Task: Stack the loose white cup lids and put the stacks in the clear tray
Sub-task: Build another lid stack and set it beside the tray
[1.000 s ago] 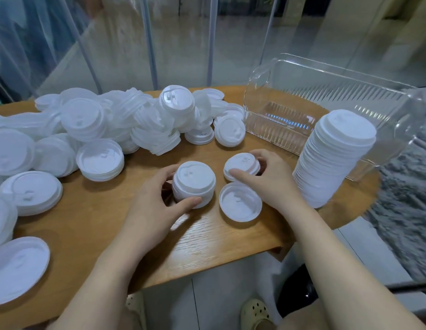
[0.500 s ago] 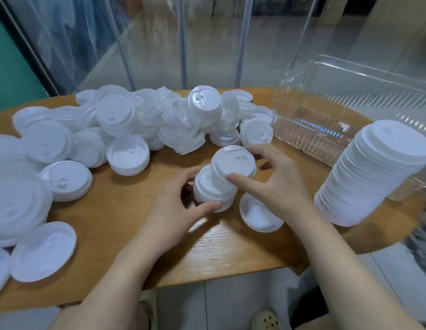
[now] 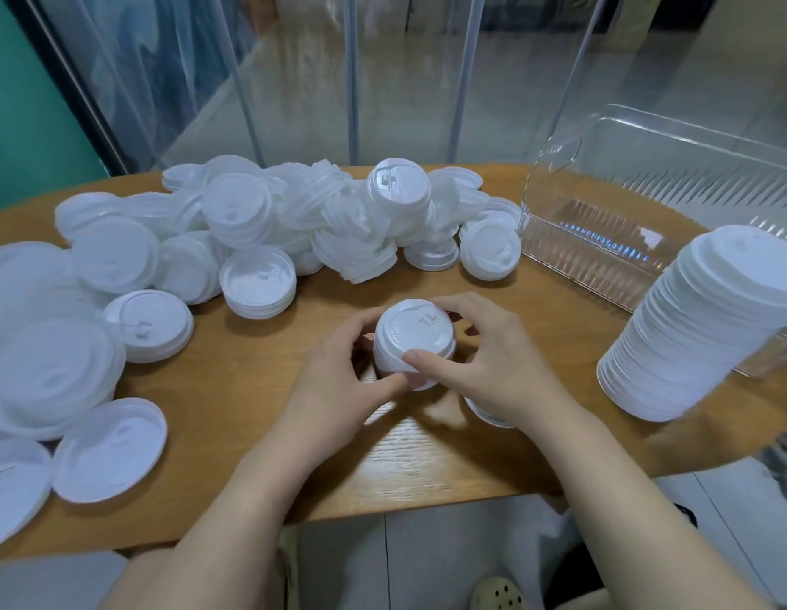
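A short stack of white lids (image 3: pixel 411 341) stands on the wooden table near the front middle. My left hand (image 3: pixel 339 389) grips its left side, thumb against the bottom front. My right hand (image 3: pixel 497 367) holds the top lids from the right, thumb on the front rim. One single lid (image 3: pixel 486 413) lies mostly hidden under my right hand. A tall leaning stack of lids (image 3: pixel 708 323) stands at the right, in front of the clear tray (image 3: pixel 572 169), which holds no lids that I can see.
A big heap of loose white lids (image 3: pixel 321 222) covers the back and left of the round table (image 3: pixel 233 389). Larger flat lids (image 3: pixel 112 449) lie at the front left. Clear curtains hang behind. The table's front edge is close to my arms.
My right hand has brought the lids it lifted down onto the stack that my left hand holds. The view has shifted to the left.
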Tool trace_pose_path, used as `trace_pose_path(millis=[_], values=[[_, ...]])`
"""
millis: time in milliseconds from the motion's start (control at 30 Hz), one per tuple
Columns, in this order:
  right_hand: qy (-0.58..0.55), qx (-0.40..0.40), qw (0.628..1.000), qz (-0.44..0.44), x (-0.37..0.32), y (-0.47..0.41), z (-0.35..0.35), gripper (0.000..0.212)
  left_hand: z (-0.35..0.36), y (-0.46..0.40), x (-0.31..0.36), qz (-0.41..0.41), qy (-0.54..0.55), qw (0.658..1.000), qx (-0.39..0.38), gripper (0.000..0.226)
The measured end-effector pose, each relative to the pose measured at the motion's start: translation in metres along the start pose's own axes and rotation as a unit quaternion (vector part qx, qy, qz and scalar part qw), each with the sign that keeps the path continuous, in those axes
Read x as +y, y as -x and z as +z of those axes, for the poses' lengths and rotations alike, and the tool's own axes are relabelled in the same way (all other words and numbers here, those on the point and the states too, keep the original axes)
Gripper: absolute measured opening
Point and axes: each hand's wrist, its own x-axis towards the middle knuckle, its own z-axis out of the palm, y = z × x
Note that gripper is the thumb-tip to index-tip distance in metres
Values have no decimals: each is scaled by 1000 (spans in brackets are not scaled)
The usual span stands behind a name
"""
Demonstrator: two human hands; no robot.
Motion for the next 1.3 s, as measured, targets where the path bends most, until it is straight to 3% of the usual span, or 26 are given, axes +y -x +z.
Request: trace_pose_path(millis=[167, 300, 433, 600, 700, 833, 967, 1033, 1200, 1300], values=[[-7, -18, 1000, 12, -2, 3, -6, 55, -1, 0, 0, 8, -1, 1000, -3, 70], [11, -18, 999, 42, 3, 13, -31, 88, -1, -2, -2, 4, -3, 1000, -9, 71], [121, -107, 986, 52, 11, 34, -57, 96, 0, -2, -4, -6, -5, 1000, -12, 83], [124, -147, 979, 69, 21, 40, -48, 94, 2, -3, 1, -6, 17, 1000, -13, 100], [103, -107, 986, 78, 20, 37, -46, 84, 4, -3, 2, 3, 35, 999, 0, 87], [80, 45, 994, 67, 15, 31, -40, 83, 4, -3, -2, 25, 10, 1000, 13, 67], [27, 118, 989, 84, 15, 25, -36, 64, 4, -4, -5, 24, 10, 1000, 16, 62], [-14, 147, 986, 83, 16, 22, -35, 67, 4, -4, -6, 20, 12, 1000, 15, 63], [-117, 157, 975, 103, 18, 19, -31, 79, 4, -5, -5, 18, 19, 1000, 13, 60], [-110, 132, 978, 120, 21, 19, -31, 77, 4, -4, -5, 10, 20, 1000, 11, 63]])
